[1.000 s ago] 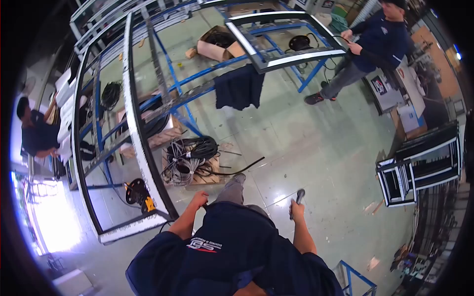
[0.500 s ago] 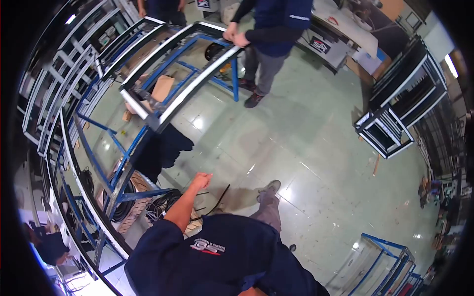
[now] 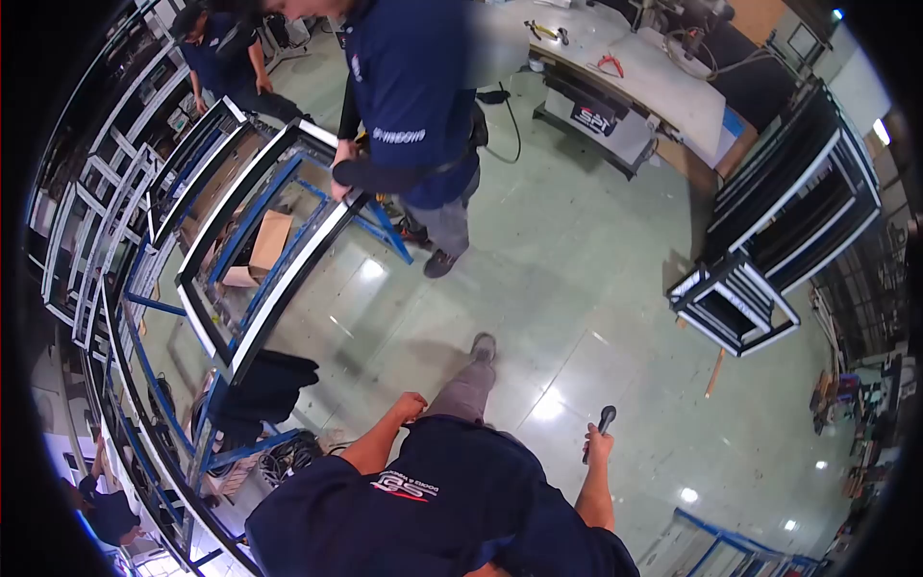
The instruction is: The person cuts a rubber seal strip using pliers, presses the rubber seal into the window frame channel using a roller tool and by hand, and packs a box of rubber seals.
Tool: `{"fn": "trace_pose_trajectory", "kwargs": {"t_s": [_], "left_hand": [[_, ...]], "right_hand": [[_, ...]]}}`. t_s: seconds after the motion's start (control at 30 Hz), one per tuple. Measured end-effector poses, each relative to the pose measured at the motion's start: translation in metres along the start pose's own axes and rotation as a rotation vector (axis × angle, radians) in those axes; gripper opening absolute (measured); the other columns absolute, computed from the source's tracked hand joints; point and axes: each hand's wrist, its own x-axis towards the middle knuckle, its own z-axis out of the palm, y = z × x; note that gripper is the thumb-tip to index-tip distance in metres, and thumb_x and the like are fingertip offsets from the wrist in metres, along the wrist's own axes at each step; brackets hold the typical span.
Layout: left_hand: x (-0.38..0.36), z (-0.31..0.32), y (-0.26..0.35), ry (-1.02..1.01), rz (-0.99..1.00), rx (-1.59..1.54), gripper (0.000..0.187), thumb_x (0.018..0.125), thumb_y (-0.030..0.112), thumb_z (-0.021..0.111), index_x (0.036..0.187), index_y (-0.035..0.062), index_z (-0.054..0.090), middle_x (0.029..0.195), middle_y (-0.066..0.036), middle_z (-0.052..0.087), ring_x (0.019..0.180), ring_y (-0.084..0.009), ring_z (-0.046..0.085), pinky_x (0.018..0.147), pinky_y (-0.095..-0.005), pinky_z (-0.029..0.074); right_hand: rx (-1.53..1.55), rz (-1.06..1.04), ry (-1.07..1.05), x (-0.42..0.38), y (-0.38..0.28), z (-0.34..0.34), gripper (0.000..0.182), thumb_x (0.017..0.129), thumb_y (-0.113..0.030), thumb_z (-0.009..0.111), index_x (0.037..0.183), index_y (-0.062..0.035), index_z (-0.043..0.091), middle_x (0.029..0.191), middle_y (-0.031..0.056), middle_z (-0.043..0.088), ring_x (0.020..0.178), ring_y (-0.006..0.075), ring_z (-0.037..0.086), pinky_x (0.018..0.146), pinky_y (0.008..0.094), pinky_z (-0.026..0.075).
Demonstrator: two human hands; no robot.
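My right hand (image 3: 599,444) is closed around a dark tool with a rounded head (image 3: 607,416), held out over the floor at my right side. My left hand (image 3: 411,406) hangs low at my left, its fingers curled near my thigh; whether anything is in it is too small to make out. In front and to the left lies a black-and-white window frame (image 3: 298,255) on a blue metal stand (image 3: 392,231). A co-worker (image 3: 409,106) leans over that frame, with both hands at its near edge.
A workbench (image 3: 654,72) with pliers stands at the back. Stacked dark frames (image 3: 803,207) lean at the right. A blue rack (image 3: 716,543) is at the lower right. More frames line the left, and a second person (image 3: 226,53) stands behind them.
The view has shifted, and the co-worker and the frame appear nearer the left. My right hand with the dark tool has come into view. My left hand has dropped closer to my body.
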Motion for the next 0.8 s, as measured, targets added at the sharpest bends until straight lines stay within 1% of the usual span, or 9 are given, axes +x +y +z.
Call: {"fn": "trace_pose_trajectory", "kwargs": {"t_s": [0.07,0.17,0.23,0.33,0.43,0.53,0.6,0.7,0.8], "left_hand": [[0.037,-0.016,0.062,-0.088,-0.187,-0.098,0.026,0.073,0.003,0.060,0.096,0.0003,0.074,0.071,-0.012,0.069,0.054,-0.0174,0.062,0.051,-0.0319,0.051],[0.117,-0.030,0.155,-0.115,-0.058,-0.082,0.023,0.074,0.005,0.058,0.092,-0.0003,0.072,0.069,-0.012,0.068,0.050,-0.0171,0.060,0.051,-0.0295,0.050],[0.193,-0.035,0.215,-0.289,0.211,0.164,0.015,0.077,0.010,0.058,0.083,0.0012,0.069,0.065,-0.011,0.065,0.046,-0.0191,0.057,0.048,-0.0331,0.047],[0.230,-0.041,0.385,-0.083,0.498,0.023,0.019,0.086,0.021,0.057,0.079,0.0037,0.062,0.064,-0.012,0.064,0.053,-0.0220,0.060,0.054,-0.0398,0.046],[0.246,-0.061,0.553,-0.047,0.702,-0.002,0.031,0.093,0.026,0.060,0.113,0.0017,0.061,0.092,-0.010,0.067,0.072,-0.0183,0.064,0.065,-0.0347,0.051],[0.284,-0.075,0.656,0.026,0.751,-0.181,0.044,0.093,0.025,0.061,0.130,0.0028,0.054,0.115,-0.014,0.065,0.080,-0.0218,0.064,0.073,-0.0363,0.052],[0.304,-0.092,0.701,0.163,0.728,-0.283,0.050,0.091,0.023,0.062,0.135,0.0021,0.050,0.125,-0.019,0.061,0.090,-0.0272,0.065,0.079,-0.0379,0.052],[0.361,-0.111,0.712,0.555,0.625,-0.362,0.056,0.093,0.023,0.062,0.142,0.0025,0.043,0.126,-0.013,0.061,0.086,-0.0177,0.062,0.078,-0.0330,0.051],[0.404,-0.133,0.695,0.735,0.357,-0.416,0.065,0.092,0.020,0.063,0.145,-0.0033,0.035,0.131,-0.022,0.055,0.089,-0.0229,0.063,0.082,-0.0360,0.051]], "right_hand": [[-0.014,0.002,0.019,0.037,-0.051,0.018,0.027,0.083,-0.020,0.071,0.071,0.0006,0.057,0.059,0.0105,0.058,0.039,0.0167,0.050,0.035,0.0310,0.040],[-0.017,0.074,0.051,0.090,-0.109,0.046,0.018,0.084,-0.013,0.063,0.076,0.0019,0.058,0.061,0.0118,0.060,0.038,0.0165,0.049,0.034,0.0311,0.040],[0.014,0.111,0.043,0.106,-0.136,0.064,0.011,0.082,-0.007,0.060,0.082,0.0040,0.062,0.062,0.0126,0.060,0.040,0.0177,0.051,0.035,0.0320,0.041],[0.021,0.162,-0.051,0.130,-0.181,0.094,0.019,0.081,-0.004,0.057,0.093,0.0058,0.067,0.069,0.0139,0.064,0.047,0.0194,0.055,0.043,0.0328,0.046],[-0.110,0.022,-0.026,0.149,-0.229,0.127,0.018,0.078,-0.001,0.061,0.091,0.0086,0.070,0.069,0.0123,0.063,0.055,0.0205,0.059,0.053,0.0323,0.047],[-0.312,-0.100,0.051,0.235,-0.248,0.155,0.032,0.079,-0.021,0.073,0.077,0.0100,0.070,0.063,0.0129,0.064,0.059,0.0192,0.059,0.057,0.0394,0.046],[-0.478,-0.242,0.002,0.301,-0.291,0.173,0.037,0.081,-0.026,0.072,0.074,0.0096,0.069,0.058,0.0137,0.061,0.056,0.0199,0.059,0.056,0.0411,0.045],[-0.702,-0.476,-0.105,0.396,-0.382,0.214,0.045,0.083,-0.034,0.072,0.069,0.0090,0.067,0.051,0.0149,0.057,0.051,0.0210,0.058,0.054,0.0437,0.045],[-0.365,-0.369,-0.345,0.436,-0.551,0.290,0.033,0.087,-0.027,0.066,0.078,0.0036,0.072,0.059,0.0081,0.062,0.052,0.0157,0.059,0.049,0.0344,0.045]]}}
